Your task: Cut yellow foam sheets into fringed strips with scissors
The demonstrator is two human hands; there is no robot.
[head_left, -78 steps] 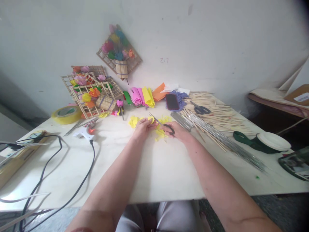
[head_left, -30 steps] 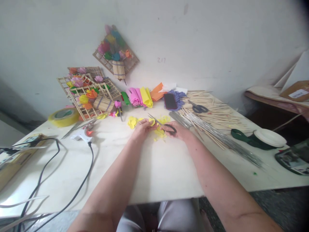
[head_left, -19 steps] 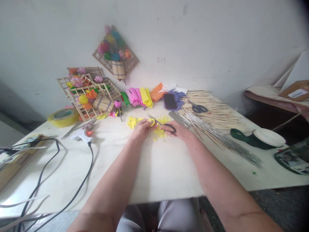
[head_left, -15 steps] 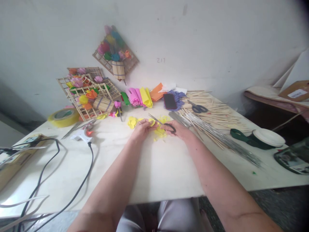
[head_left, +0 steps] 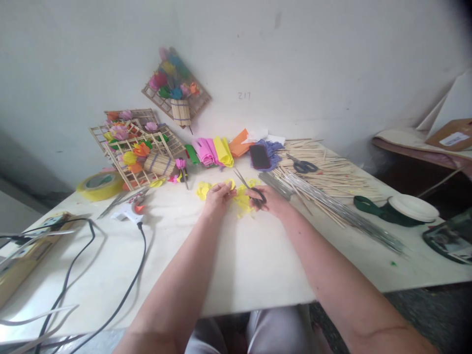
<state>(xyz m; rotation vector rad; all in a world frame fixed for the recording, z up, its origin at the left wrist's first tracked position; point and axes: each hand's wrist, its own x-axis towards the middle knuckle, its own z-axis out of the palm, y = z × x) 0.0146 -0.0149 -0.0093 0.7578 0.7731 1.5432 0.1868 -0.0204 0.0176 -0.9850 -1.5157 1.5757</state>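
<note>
1. Step in hand: the person appears to be trimming a yellow piece (head_left: pixel 231 184) with scissors (head_left: pixel 244 180), judging by the yellow scraps (head_left: pixel 243 203) lying under and between the hands.
2. Location: the yellow piece is sitting in the left fingertips, above the table (head_left: pixel 258 268), midway between its side edges and closer to its far edge than its near edge. Yellow petals (head_left: pixel 202 190) are lying just beyond the left hand, toward the table's left edge.
3. Next move: a further cut would be calling for a steady left pinch, with the blades being lined up on the piece's margin and kept clear of the fingertips.
4. Left hand (head_left: pixel 219 196): the forearm is reaching from the near edge; the fingers are bending inward and pinching the piece narrowly.
5. Right hand (head_left: pixel 268 198): the fingers are closing around the scissors' handles; which of them are passing through the loops cannot be told.
6. Blades: these are pointing toward the far edge, slanting leftward, just beside the piece; contact cannot be confirmed.
</note>
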